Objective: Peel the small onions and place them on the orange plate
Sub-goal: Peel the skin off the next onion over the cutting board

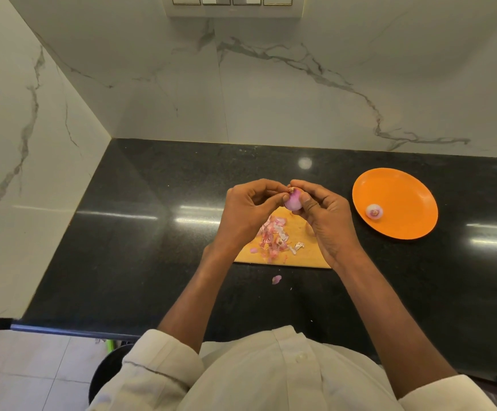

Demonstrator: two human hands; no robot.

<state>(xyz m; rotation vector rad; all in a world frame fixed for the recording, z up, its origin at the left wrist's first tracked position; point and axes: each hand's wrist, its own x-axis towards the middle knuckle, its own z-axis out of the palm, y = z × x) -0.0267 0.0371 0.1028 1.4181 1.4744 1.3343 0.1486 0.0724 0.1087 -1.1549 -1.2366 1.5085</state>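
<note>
A small onion (292, 201) was held between both hands above the far edge of a wooden board (306, 256), out over the black counter (122, 232). The left hand (248, 210) was curled, its fingertips pinching the onion's left side near the top. The right hand (323, 216) was curled as well, the thumb pressed against the onion's front and the fingers wrapped behind it. Most of the onion showed smooth, pale purple flesh; a bit of brownish skin was seen at its top, where the fingertips of both hands met.

A heap of pink and reddish peels (274, 237) lay on the board below the hands. One loose peel (276, 279) lay on the counter just off the board's near edge.

An orange plate (404, 188) stood on the counter to the right, well apart from the board. One peeled onion (374, 211) rested on it, near its left rim.

White marble walls (271, 99) rose behind and to the left of the counter. Rolled-up pale sleeves (158, 357) were seen at the bottom of the view.
</note>
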